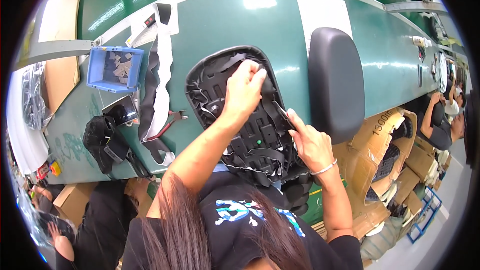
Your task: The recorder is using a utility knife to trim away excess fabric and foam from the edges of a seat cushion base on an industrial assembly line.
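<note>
A black padded seat panel (257,132) lies underside up at the table's near edge, its ribbed plastic shell showing inside a gathered black cover. My left hand (243,90) is closed at its upper part, fingertips pinching the dark cover material near the rim. On the right side, my right hand (312,145) grips a slim pointed metal tool (281,110), whose tip reaches the panel's inner right edge; its exact kind is not clear. Right of the panel rests a smooth black cushion (336,82), touched by neither hand.
Left on the green table (215,25) are a blue bin (114,70) of small pale pieces, long black-and-white strips (159,75), red-handled pliers (167,125), a phone (121,110) and a black pouch (105,142). An opened cardboard box (372,150) stands at right. Other people sit both sides.
</note>
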Action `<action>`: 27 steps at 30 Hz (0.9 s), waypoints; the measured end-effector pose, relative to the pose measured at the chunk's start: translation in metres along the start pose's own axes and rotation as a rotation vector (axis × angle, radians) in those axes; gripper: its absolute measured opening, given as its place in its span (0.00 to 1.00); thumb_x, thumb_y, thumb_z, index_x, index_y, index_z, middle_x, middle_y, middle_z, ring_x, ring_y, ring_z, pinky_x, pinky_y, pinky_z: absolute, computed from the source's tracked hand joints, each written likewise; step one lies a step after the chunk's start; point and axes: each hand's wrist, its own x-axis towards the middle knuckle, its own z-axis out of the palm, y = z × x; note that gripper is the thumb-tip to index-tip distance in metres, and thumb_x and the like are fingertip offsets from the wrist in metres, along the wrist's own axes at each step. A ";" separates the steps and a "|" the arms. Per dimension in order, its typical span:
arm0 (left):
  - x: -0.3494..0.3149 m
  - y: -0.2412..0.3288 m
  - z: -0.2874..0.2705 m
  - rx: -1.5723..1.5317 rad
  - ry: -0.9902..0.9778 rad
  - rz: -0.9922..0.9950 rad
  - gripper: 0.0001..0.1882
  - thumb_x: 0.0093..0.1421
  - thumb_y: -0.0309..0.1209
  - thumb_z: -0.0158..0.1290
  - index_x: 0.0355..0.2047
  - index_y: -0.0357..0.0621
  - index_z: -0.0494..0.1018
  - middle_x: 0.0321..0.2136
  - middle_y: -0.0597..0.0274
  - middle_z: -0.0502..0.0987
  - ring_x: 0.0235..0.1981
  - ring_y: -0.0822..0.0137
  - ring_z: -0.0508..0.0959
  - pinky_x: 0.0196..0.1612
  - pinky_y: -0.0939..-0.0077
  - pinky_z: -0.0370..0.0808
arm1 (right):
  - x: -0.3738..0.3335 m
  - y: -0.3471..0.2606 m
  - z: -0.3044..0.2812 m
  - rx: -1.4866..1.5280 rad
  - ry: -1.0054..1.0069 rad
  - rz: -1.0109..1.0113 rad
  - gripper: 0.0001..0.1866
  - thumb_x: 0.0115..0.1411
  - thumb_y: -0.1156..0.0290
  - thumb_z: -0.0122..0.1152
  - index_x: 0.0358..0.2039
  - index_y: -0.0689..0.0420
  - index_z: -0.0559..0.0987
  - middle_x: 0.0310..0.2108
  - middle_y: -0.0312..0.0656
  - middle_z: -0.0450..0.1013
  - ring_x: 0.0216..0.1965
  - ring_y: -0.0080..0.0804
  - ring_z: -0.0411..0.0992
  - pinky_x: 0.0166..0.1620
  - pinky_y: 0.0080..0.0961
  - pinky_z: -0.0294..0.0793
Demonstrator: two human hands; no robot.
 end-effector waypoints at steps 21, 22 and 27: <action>0.033 0.027 -0.030 -0.229 -0.327 -0.337 0.06 0.61 0.31 0.51 0.29 0.44 0.74 0.22 0.70 0.74 0.20 0.79 0.72 0.19 0.86 0.65 | -0.043 0.018 0.012 -0.072 -0.053 -0.022 0.30 0.56 0.69 0.61 0.60 0.40 0.66 0.18 0.43 0.65 0.17 0.44 0.69 0.20 0.40 0.67; 0.030 0.022 -0.022 -0.387 -0.333 -0.363 0.07 0.62 0.31 0.52 0.30 0.42 0.75 0.22 0.70 0.74 0.20 0.79 0.73 0.20 0.85 0.66 | -0.040 0.018 0.011 -0.080 -0.050 -0.003 0.31 0.55 0.69 0.61 0.60 0.41 0.67 0.19 0.43 0.66 0.18 0.45 0.69 0.22 0.41 0.68; -0.065 0.011 0.031 -0.423 -0.392 -0.233 0.10 0.63 0.32 0.51 0.29 0.39 0.77 0.24 0.72 0.71 0.24 0.78 0.67 0.28 0.85 0.63 | -0.025 0.032 0.003 0.038 -0.122 -0.026 0.27 0.56 0.71 0.60 0.57 0.44 0.69 0.23 0.45 0.71 0.24 0.48 0.72 0.26 0.42 0.70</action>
